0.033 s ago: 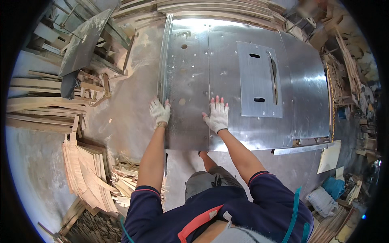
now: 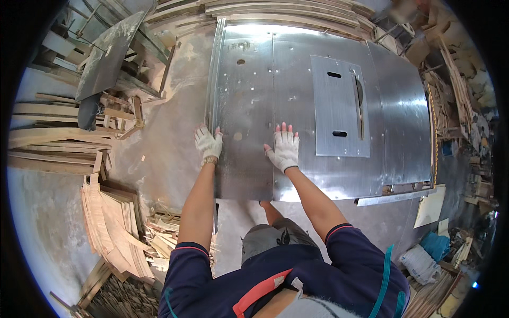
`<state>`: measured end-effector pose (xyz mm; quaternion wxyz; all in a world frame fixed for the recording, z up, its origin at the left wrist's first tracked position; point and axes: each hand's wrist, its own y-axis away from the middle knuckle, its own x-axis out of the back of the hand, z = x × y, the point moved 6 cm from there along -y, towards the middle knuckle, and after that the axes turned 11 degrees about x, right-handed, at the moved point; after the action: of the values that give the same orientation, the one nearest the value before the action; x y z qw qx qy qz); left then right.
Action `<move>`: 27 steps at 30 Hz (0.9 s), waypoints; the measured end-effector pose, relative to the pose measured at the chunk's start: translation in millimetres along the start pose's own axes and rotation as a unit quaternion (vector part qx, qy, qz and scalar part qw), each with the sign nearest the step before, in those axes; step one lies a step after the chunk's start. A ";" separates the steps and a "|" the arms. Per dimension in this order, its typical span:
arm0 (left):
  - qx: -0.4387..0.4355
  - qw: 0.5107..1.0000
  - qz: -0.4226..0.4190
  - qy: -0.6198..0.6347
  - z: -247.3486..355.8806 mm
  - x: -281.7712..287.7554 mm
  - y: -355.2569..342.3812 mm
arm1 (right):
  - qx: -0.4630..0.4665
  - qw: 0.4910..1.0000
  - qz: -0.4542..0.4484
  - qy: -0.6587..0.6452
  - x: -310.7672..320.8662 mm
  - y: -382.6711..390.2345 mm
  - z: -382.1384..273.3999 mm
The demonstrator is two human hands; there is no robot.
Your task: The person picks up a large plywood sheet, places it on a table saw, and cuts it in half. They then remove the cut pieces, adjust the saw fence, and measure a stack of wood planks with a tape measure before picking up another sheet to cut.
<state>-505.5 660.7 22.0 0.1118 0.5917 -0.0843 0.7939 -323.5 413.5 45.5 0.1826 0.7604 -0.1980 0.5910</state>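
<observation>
Both hands wear white gloves with bare fingertips. My left hand (image 2: 208, 143) rests over the left edge of a wide metal saw table (image 2: 246, 159), beside the long rail (image 2: 214, 79) there, with its fingers spread. Flat on the table top lies my right hand (image 2: 285, 150), fingers stretched forward and thumb out to the left. To its right is a rectangular insert plate (image 2: 330, 106) with two dark oval slots. A saw blade (image 2: 360, 94) stands in the long slot of that plate. Neither hand holds anything.
Long boards (image 2: 286, 13) lie beyond the table's far edge. On the left are stacked planks (image 2: 53, 135), thin wood sheets (image 2: 108, 222) and a tilted panel (image 2: 108, 58). A metal strip (image 2: 389, 197) juts from the near right edge. Bags (image 2: 421, 262) sit at lower right.
</observation>
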 end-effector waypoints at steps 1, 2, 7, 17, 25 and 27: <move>-0.006 1.000 0.008 0.003 11.3 -2.9 -15.4 | 0.001 1.000 0.009 -0.001 3.2 -18.7 6.5; -0.013 1.000 0.014 0.004 20.7 -4.1 -28.9 | -0.004 1.000 0.008 -0.002 5.5 -38.5 12.6; -0.002 1.000 0.018 -0.012 55.6 -9.2 -79.6 | -0.039 0.999 0.030 0.013 17.4 -146.2 50.4; 0.029 1.000 0.002 -0.010 88.0 -6.6 -112.1 | -0.074 0.993 0.070 0.066 31.3 -335.0 124.2; 0.044 0.998 -0.039 -0.001 92.9 -1.9 -117.6 | -0.051 0.987 0.104 0.111 33.3 -474.3 164.9; 0.055 0.997 -0.056 -0.004 91.9 -4.0 -118.8 | -0.047 0.986 0.120 0.110 34.2 -508.2 168.9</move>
<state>-386.9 750.1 44.5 0.1229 0.6042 -0.0074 0.7873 86.4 758.7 16.8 0.1663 0.6521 -0.2941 0.6787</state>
